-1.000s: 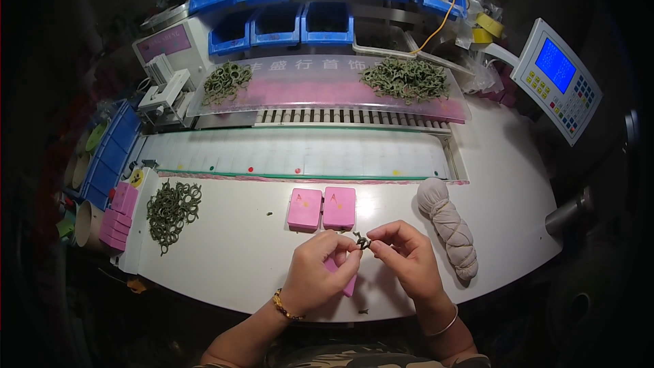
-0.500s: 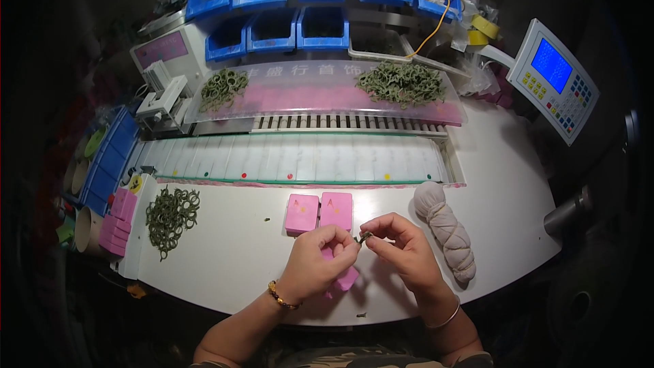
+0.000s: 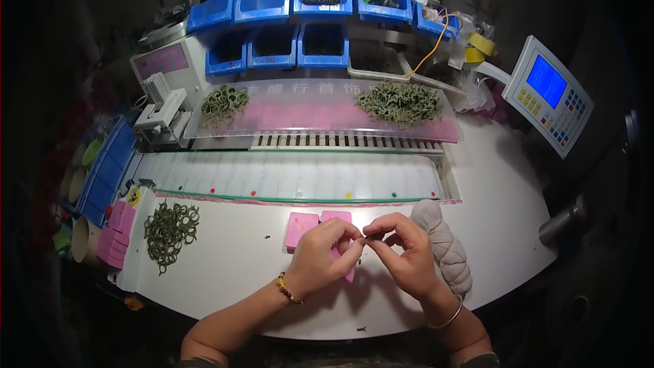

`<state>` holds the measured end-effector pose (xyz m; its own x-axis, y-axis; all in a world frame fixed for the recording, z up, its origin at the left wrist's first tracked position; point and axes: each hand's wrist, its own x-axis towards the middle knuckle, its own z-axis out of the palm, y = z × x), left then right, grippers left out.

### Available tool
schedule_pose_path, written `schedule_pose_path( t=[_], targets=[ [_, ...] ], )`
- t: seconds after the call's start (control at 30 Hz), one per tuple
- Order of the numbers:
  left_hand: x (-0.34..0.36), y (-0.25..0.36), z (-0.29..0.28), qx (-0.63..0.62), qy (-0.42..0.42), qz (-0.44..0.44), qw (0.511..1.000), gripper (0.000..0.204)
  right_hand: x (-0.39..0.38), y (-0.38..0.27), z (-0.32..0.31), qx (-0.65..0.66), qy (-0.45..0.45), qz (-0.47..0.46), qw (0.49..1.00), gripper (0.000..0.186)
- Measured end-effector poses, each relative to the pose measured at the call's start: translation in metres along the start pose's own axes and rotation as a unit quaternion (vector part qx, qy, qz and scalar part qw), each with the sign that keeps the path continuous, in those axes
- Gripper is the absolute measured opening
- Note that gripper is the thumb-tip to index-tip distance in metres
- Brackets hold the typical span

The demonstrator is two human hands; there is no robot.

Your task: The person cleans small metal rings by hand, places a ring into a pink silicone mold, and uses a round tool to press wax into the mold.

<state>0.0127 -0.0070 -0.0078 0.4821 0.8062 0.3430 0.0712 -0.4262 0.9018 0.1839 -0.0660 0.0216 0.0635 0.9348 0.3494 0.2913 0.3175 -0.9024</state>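
My left hand and my right hand meet over the front middle of the white table, each with thumb and fingers pinched. Between their fingertips is a small dark green piece, mostly hidden by the fingers; its exact shape cannot be made out. Two pink blocks sit side by side just beyond my left hand. More pink shows beneath that hand, largely covered by it. To the left lies a pile of dark green rings. A wrapped, pale cloth bundle lies beside my right hand.
Behind runs a white strip conveyor with coloured dots. A translucent tray above it carries two green heaps. Blue bins line the back. A control panel stands right; pink blocks are stacked left. Green scraps dot the table.
The view has tilted, so the table sits lower in the picture. The conveyor's coloured dots have shifted left. My fingertips have closed further over the small green piece, hiding more of it.
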Motion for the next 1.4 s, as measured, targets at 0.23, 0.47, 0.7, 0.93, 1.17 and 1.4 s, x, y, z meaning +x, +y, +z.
schedule_pose_path(
  t=[0.23, 0.47, 0.7, 0.93, 1.17, 1.4],
  targets=[
    [0.002, -0.013, -0.007, -0.089, 0.022, -0.050, 0.995, 0.022, 0.110, 0.014, -0.025, -0.185, 0.032, -0.121, 0.975, 0.012],
    [0.002, -0.022, -0.018, -0.174, 0.051, -0.141, 0.973, 0.019, 0.252, 0.052, -0.048, -0.144, 0.126, -0.042, 0.981, 0.019],
    [0.004, -0.016, -0.021, -0.223, 0.077, -0.169, 0.957, 0.019, 0.201, 0.030, -0.049, -0.150, 0.172, -0.088, 0.970, 0.018],
    [0.009, -0.017, -0.027, -0.457, 0.201, -0.233, 0.835, 0.018, 0.040, -0.020, -0.016, -0.010, -0.290, -0.071, 0.954, 0.025],
    [0.008, -0.007, 0.014, -0.526, 0.009, -0.236, 0.817, 0.041, -0.001, -0.031, -0.003, -0.132, -0.103, -0.088, 0.982, 0.032],
    [0.017, 0.021, 0.020, -0.492, -0.004, -0.267, 0.829, 0.035, -0.001, -0.011, 0.001, -0.334, -0.005, -0.218, 0.917, 0.026]
  ],
)
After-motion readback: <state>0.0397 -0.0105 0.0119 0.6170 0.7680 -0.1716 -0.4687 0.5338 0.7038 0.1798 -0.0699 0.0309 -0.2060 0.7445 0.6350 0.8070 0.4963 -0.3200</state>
